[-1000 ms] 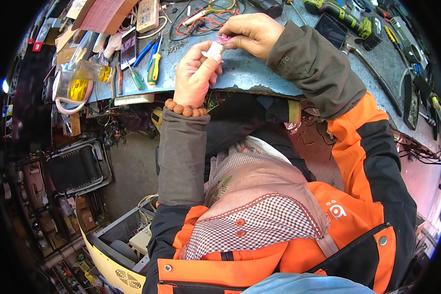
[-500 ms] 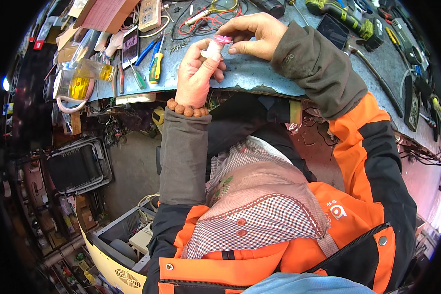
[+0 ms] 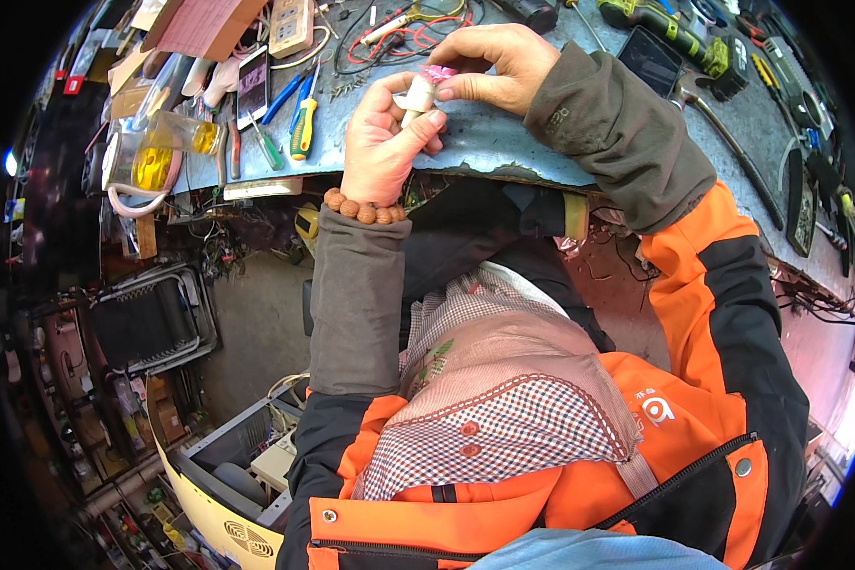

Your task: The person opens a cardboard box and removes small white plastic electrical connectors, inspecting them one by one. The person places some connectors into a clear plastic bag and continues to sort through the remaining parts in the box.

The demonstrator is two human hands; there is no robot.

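Over the near edge of the workbench, my left hand [image 3: 382, 142] pinches a small white plastic fitting [image 3: 418, 97] between thumb and fingers. A crinkled pink piece [image 3: 436, 73] sits at the fitting's upper end. From the right, my right hand [image 3: 508, 74] reaches in with its thumb and fingertips closed on the pink piece. The fingers partly cover both parts, so how they join cannot be made out. On the bench left of my hands lie a yellow-handled screwdriver [image 3: 302, 133] and a green-handled screwdriver [image 3: 269, 150].
A phone [image 3: 253, 85], a clear jug with yellow liquid [image 3: 152, 169] and a power strip [image 3: 291, 27] are on the left. Right are a cordless drill [image 3: 670, 38], a dark tablet-like device [image 3: 649, 59] and a hammer [image 3: 731, 142]. An opened computer case [image 3: 228, 513] stands below the bench.
The white fitting has been tilted and turned in my left fingers, showing more of its side. My right fingers have come down closer around the pink piece.
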